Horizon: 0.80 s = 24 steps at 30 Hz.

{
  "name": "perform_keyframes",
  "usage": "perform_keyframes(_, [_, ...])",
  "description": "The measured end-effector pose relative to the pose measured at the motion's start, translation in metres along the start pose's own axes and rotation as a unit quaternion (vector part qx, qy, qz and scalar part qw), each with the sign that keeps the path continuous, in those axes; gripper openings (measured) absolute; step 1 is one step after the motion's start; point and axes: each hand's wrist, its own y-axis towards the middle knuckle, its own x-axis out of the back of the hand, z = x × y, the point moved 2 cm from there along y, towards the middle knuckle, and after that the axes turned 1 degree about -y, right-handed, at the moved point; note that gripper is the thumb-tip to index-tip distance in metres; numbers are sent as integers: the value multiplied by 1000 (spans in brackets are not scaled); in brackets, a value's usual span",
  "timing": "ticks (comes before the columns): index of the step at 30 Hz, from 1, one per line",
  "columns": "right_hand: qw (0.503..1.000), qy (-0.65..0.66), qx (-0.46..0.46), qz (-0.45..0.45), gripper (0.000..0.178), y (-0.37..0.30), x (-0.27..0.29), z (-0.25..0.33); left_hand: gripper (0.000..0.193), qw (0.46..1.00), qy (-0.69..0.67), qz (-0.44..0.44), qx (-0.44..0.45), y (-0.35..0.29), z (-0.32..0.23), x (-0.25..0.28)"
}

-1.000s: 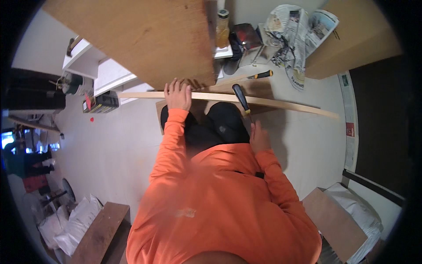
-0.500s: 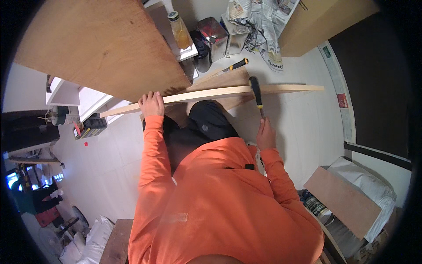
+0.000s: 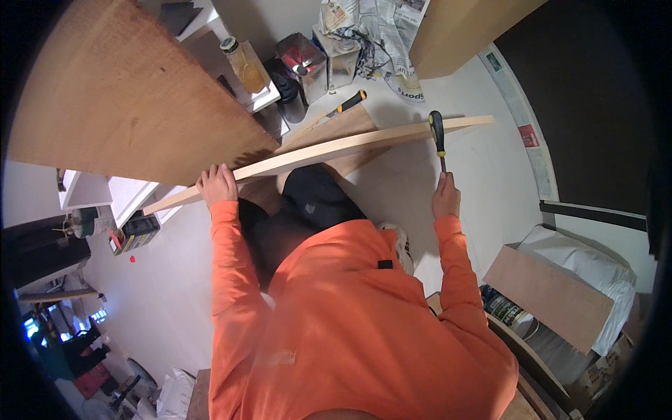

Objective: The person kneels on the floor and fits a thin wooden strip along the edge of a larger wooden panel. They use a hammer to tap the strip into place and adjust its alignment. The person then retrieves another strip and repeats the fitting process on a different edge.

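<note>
Rightward, batten [image 3: 350, 145] overhangs floor [image 3: 498, 182]; left hand [image 3: 219, 186] grips edge (right hand [image 3: 446, 198]: black-handled tool [image 3: 437, 133]).

The pale floor [image 3: 168, 301] carries a flat wooden board [image 3: 360, 123], with a black-and-yellow-handled tool [image 3: 350, 101] at its far edge, a lidded dark bottle [image 3: 294, 107] beside two metal tins [image 3: 342, 68], a dark printed box [image 3: 140, 231] and a scrap (small, bright red) [image 3: 132, 259] near that box.

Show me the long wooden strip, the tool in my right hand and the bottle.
Long wooden strip [image 3: 322, 151], head view: its middle stretch.
Tool [image 3: 439, 138], head view: its black handle.
Bottle [image 3: 246, 68], head view: its body.
</note>
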Motion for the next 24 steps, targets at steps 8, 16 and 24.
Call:
perform_keyframes(8, [996,-51,-36,-70,37,56,17,-33,38,1000,0,-1,-12,0,5,-7])
perform_keyframes(16, [994,-77,-38,-71,41,104,12,-96,34,1000,-11,23,5,4,4,-6])
perform_keyframes(24, [997,-57,-11,-53,41,149,8,-169,21,999,27,-33,-10,1,-2,1])
